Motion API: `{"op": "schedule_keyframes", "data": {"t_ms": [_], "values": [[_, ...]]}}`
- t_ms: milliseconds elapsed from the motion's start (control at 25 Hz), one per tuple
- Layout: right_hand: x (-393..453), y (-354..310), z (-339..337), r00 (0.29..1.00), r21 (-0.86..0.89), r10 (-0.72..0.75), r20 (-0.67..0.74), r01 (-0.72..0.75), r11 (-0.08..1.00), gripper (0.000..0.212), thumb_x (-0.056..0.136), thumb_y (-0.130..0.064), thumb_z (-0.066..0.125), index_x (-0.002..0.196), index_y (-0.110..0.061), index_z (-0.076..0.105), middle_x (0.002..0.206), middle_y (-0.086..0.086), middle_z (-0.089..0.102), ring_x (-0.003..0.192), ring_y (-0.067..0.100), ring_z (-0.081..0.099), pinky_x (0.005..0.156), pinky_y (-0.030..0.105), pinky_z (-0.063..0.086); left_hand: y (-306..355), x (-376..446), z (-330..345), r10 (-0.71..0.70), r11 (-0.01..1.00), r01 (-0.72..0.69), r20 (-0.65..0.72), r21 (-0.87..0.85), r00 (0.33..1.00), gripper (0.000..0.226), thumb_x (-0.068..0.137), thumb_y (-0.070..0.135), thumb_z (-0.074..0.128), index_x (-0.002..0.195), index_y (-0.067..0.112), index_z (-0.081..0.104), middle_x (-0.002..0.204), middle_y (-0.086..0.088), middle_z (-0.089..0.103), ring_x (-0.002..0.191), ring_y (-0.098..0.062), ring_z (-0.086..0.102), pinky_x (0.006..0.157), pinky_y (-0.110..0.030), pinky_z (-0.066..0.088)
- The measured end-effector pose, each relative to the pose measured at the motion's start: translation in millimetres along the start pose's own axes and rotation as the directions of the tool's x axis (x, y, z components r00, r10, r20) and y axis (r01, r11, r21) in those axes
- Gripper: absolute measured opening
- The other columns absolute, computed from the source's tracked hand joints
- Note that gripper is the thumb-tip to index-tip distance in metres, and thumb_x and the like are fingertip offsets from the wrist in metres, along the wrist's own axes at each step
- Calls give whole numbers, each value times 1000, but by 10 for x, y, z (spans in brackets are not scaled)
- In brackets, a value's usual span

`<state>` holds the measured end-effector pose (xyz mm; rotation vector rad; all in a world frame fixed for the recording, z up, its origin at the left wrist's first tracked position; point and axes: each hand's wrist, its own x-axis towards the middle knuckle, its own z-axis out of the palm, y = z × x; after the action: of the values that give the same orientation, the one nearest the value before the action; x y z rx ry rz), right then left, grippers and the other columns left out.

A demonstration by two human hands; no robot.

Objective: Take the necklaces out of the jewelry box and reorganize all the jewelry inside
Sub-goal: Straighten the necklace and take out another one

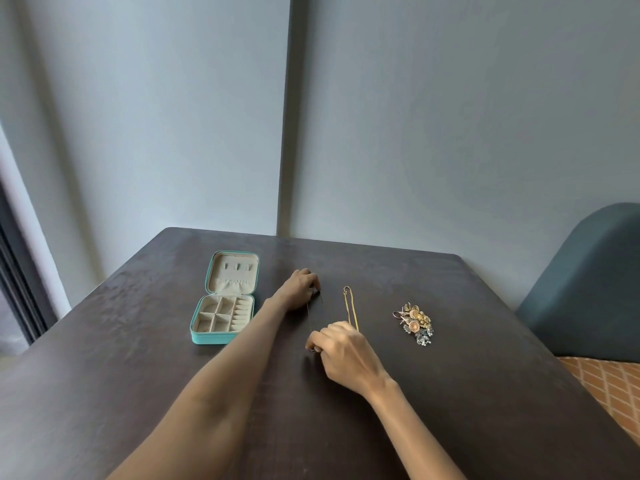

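A teal jewelry box (207,337) lies open on the dark table at the left, its beige compartments showing almost nothing inside. Right of the box, my left hand (300,287) pinches the far end of a thin dark necklace (308,317). My right hand (341,348) pinches the near end of the same chain, which runs stretched along the table between them. A gold chain necklace (349,306) lies straight just right of it, its near end hidden behind my right hand. A heap of earrings and small jewelry (415,322) sits further right.
The dark table (485,393) meets a grey wall at its far edge. A blue-grey chair back (588,289) stands at the right beside the table, with an orange patterned cushion (609,382) below it. A dark window frame runs along the far left.
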<state>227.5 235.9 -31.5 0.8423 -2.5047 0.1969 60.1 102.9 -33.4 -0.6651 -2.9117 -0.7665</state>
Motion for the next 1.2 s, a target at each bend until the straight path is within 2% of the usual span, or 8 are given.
{"op": "schedule_keyframes", "data": {"t_ms": [160,360,480,640,880,960,1080,1200], "values": [[-113,-92,-34,983,7,130,-126,-130,991,30,72,-4,40,82,-24,60,71,-10,60,69,12,52,73,24,44,12,-132,45,-8,1000,9,-88,9,996,22,92,8,47,108,4,62,121,-16,48,116,-33,41,102,-35,35],[-152,-127,-9,903,40,348,-252,-350,936,37,66,3,46,82,-27,61,75,-11,55,74,12,51,70,20,33,12,-230,128,-75,996,67,-153,-60,985,26,96,13,42,117,5,55,135,-15,38,127,-34,33,108,-36,28],[-143,-134,55,918,2,319,-238,-328,945,39,71,-1,41,81,-30,65,75,-10,52,74,12,50,68,21,36,-20,-221,156,-78,996,68,-181,-64,980,28,97,15,41,116,7,59,143,-17,33,137,-31,26,112,-33,20],[-115,-109,140,953,-100,239,-187,-260,960,40,73,-7,38,82,-29,70,76,-8,51,74,13,49,66,24,41,-64,-145,207,-80,997,79,-161,-17,984,30,98,21,38,119,17,59,149,-16,29,142,-27,19,116,-44,18],[-104,-124,65,945,39,254,-207,-252,967,42,75,-5,33,63,-25,67,69,-7,50,71,14,49,63,25,46,-62,-113,210,-82,996,87,-139,30,987,33,100,23,33,125,22,55,152,-12,26,144,-27,14,116,-43,14],[-118,-135,51,945,61,259,-201,-252,966,40,74,-2,35,66,-25,66,70,-8,51,72,13,49,64,23,44,-78,-112,223,-82,996,85,-135,23,988,33,100,24,34,125,23,55,151,-13,26,144,-27,13,117,-44,14],[-107,-110,82,908,64,361,-212,-355,933,38,68,4,43,75,-25,67,74,-8,54,75,15,54,63,23,44,-87,-118,232,-85,996,86,-136,4,987,32,100,24,35,124,25,57,152,-13,25,145,-29,11,118,-44,13],[-117,-128,104,913,29,352,-204,-354,935,40,70,-3,39,72,-29,69,72,-11,52,74,10,49,61,20,43,-96,-118,228,-97,995,98,-138,4,986,32,100,25,35,122,25,57,151,-13,26,145,-28,12,118,-44,13]]}}
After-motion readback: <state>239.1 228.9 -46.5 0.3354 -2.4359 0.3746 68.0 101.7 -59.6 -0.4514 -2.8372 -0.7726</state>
